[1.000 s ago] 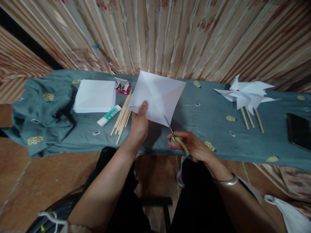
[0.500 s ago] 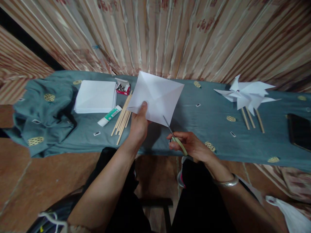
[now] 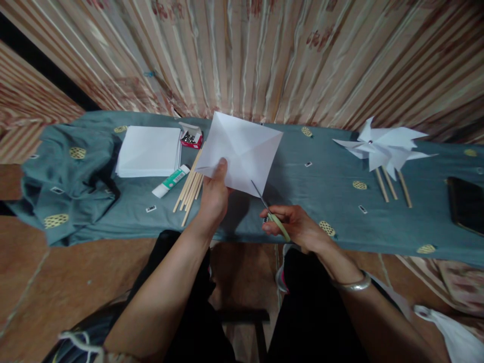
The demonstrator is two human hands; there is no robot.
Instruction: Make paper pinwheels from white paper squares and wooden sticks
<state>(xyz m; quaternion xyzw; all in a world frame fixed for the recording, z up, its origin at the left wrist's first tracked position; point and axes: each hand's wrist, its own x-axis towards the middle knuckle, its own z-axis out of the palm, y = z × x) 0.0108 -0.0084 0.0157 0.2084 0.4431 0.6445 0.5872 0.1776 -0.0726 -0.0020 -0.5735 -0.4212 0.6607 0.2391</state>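
Note:
A square sheet of white paper (image 3: 242, 143) with diagonal creases is held above the cloth by my left hand (image 3: 216, 194), thumb on top and fingers hidden beneath. My right hand (image 3: 291, 224) grips a pair of scissors (image 3: 279, 225) with pale green handles. Its blades lie at the paper's near right corner, pointing along the crease toward the middle. Just left of my left hand are several thin wooden sticks (image 3: 188, 194), partly under the sheet's edge.
On the green cloth (image 3: 321, 166) lie a paper stack (image 3: 149, 151), a glue tube (image 3: 171, 180) and an open box of pins (image 3: 191, 137) at left. Paper pinwheels (image 3: 381, 143) on sticks and a dark phone (image 3: 466, 204) lie at right. A striped curtain (image 3: 242, 55) hangs behind.
The paper and my left hand have shifted slightly left. The scissors have moved a little left too, keeping their place at the corner.

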